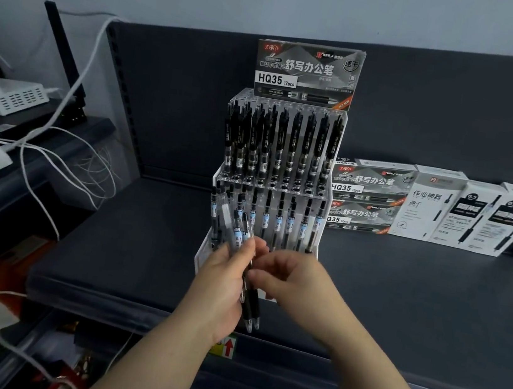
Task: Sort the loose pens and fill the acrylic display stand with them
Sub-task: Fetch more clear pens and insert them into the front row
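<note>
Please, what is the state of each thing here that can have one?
left hand: grips the loose pens.
right hand: seems to pinch one pen of the bunch.
loose pens: bunched, tips down.
acrylic display stand: upright, pens in top and middle tiers, front hidden.
HQ35 box: closed, upright atop the stand.

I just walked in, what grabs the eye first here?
A clear tiered stand in the middle of the shelf, lined with black pens, a pen box at its top. In front, the left hand grips a bundle of pens while the right hand touches it. More boxes stand to the right.
</note>
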The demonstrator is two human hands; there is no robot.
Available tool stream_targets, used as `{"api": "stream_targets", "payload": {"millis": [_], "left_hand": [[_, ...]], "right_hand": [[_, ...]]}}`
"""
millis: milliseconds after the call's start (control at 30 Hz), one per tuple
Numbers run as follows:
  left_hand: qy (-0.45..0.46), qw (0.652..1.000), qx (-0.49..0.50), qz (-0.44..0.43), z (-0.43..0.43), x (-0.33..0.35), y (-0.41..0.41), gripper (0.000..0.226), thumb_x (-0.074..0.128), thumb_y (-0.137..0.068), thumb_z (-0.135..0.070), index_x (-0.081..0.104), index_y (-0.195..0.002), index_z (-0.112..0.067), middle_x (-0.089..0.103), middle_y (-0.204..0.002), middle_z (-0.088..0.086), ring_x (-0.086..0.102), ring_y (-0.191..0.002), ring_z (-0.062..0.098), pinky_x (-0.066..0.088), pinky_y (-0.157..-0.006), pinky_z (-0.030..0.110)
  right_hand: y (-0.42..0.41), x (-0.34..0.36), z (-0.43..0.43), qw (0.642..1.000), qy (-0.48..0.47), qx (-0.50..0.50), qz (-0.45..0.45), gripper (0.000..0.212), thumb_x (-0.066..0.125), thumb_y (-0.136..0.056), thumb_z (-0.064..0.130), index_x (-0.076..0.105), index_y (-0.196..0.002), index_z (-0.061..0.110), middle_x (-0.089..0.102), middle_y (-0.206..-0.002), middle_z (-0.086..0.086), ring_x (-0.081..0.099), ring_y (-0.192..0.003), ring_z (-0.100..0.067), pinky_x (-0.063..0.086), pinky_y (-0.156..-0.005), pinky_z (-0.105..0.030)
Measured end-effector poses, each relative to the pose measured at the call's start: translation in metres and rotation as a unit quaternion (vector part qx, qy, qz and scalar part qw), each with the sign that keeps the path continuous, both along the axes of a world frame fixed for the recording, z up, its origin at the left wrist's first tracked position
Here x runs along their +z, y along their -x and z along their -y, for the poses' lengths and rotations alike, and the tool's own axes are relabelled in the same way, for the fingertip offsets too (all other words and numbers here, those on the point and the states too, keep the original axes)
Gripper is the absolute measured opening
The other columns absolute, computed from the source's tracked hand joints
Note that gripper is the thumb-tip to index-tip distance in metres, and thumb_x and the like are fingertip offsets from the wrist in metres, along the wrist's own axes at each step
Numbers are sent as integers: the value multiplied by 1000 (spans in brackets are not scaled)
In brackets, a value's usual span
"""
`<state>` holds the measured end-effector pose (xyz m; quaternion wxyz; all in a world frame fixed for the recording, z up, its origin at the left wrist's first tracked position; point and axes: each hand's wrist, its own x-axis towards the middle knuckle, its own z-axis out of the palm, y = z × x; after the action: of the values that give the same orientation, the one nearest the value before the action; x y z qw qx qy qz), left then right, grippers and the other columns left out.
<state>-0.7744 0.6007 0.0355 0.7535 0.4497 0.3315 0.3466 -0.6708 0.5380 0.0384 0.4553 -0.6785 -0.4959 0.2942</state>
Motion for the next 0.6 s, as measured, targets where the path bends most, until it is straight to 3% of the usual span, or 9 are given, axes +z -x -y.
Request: {"api": "stream_targets", "payload": {"millis": [100,167,233,333,433,500,600], "left_hand": [[-8,1000,-15,-5,3,0,-4,23,50,-94,-25,70,-90,-14,70,-95,4,60,-108,26,42,-103,47],[-11,1000,-22,-1,5,2,-6,24,50,-94,-27,71,-98,-17,69,-103,5,60,-111,26,42,-103,45],[-16,1000,-23,5,5,5,-8,25,48,-94,-27,69,-104,-18,69,-103,5,62,-104,22,47,-96,40],[-31,999,-13,4,0,7,-7,24,46,-96,-24,67,-107,-18,67,-89,3,62,-81,15,51,-75,32],[-35,999,-10,-12,-3,8,-4,22,46,-97,-22,65,-105,-15,54,-65,-1,46,-53,8,41,-52,22],[-41,999,-11,-13,-4,8,-3,22,46,-97,-25,63,-104,-13,44,-59,-3,36,-46,6,34,-45,19],[-39,999,-6,-1,-4,9,-3,31,45,-95,-37,61,-103,-12,40,-55,-5,30,-44,5,29,-41,18]], "right_hand": [[-8,-3,1,998,-3,11,-59,6,71,-81,17,70,-80,12,61,-60,7,48,-48,2,40,-51,-15],[-13,-2,3,997,-8,23,-71,6,70,-82,14,69,-79,9,62,-59,5,48,-48,0,40,-51,-16],[-19,2,5,997,-30,3,-65,4,66,-84,11,69,-81,10,66,-64,2,51,-50,-3,43,-51,-19],[-35,5,3,987,-85,-136,-8,10,62,-88,13,67,-84,21,66,-67,6,54,-53,-3,50,-57,-23],[-51,2,-1,967,-123,-221,14,14,60,-89,14,64,-90,28,67,-74,9,62,-65,-4,53,-69,-24],[-56,-4,-4,964,-120,-237,33,14,59,-90,15,66,-95,25,68,-76,8,62,-69,-4,51,-69,-16],[-57,-13,-8,964,-82,-238,82,19,58,-91,16,68,-107,15,66,-77,7,58,-67,2,41,-57,0]]}}
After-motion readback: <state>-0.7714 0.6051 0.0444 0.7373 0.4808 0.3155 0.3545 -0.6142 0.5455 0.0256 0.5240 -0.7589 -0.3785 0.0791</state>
